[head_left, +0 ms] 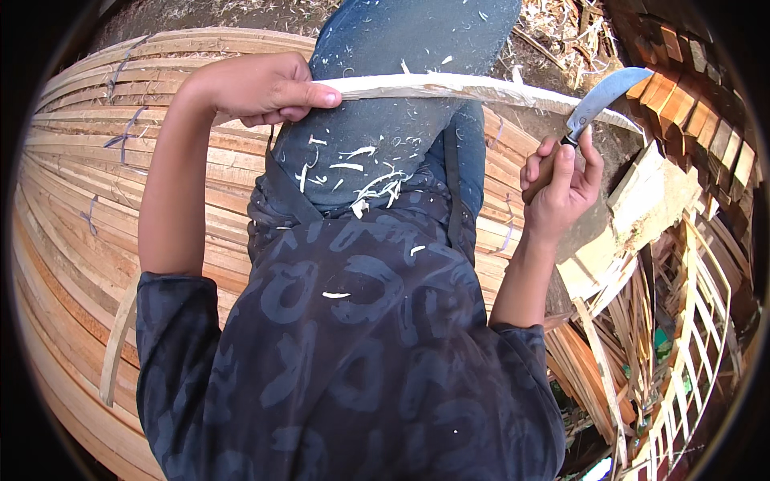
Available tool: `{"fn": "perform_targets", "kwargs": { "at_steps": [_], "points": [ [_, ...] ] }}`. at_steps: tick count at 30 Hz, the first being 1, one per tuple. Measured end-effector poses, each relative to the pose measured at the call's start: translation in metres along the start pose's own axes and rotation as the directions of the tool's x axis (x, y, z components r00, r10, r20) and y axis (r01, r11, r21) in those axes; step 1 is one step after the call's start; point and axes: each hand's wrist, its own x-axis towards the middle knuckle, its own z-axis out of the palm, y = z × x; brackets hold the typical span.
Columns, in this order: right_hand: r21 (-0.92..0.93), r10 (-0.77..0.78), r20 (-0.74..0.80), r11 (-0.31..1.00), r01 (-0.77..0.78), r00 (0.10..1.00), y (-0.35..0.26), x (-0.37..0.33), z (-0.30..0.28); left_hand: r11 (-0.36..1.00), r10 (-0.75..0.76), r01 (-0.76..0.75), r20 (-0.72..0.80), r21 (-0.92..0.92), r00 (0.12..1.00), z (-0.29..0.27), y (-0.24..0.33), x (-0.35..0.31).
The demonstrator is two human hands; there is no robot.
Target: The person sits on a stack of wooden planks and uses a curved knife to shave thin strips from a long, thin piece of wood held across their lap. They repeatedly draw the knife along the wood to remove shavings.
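Note:
Across my thigh lies a long pale wooden strip [449,86], its far end reaching to the right. My left hand [269,90] is closed round the strip's left end, with the thumb on top. In my right hand [565,180] is a knife [603,100] with a curved blade and a wooden handle. The fingers wrap the handle, and the blade points up and to the right, by the strip's right part; whether the two touch I cannot tell. Curled wood shavings [377,188] are scattered over my jeans [369,48] and a few on my dark shirt.
Bundles of long wooden slats [80,264], tied with strips, spread beneath and to my left. At the right are stacked short wood pieces [698,120], a pale wooden block [654,196] and a lattice of thin slats [690,345]. Shavings litter the ground ahead.

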Motion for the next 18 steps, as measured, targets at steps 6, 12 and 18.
{"fn": "perform_targets", "kwargs": {
  "at_steps": [6, 12, 18],
  "points": [
    [-0.386, 0.073, 0.303, 0.921, 0.052, 0.950, 0.008, -0.010, -0.003, 1.000, 0.000, 0.001, -0.040, 0.012, 0.999, 0.006, 0.007, -0.001],
    [-0.188, 0.152, 0.349, 0.978, -0.090, 0.925, 0.012, -0.019, -0.001, 0.999, -0.035, 0.036, -0.035, 0.025, 0.999, 0.004, 0.004, 0.002],
    [0.084, 0.293, 0.434, 0.928, -0.362, 0.852, 0.013, -0.003, -0.005, 0.998, -0.061, 0.060, -0.050, -0.019, 0.997, 0.004, 0.006, 0.000]
  ]
}}
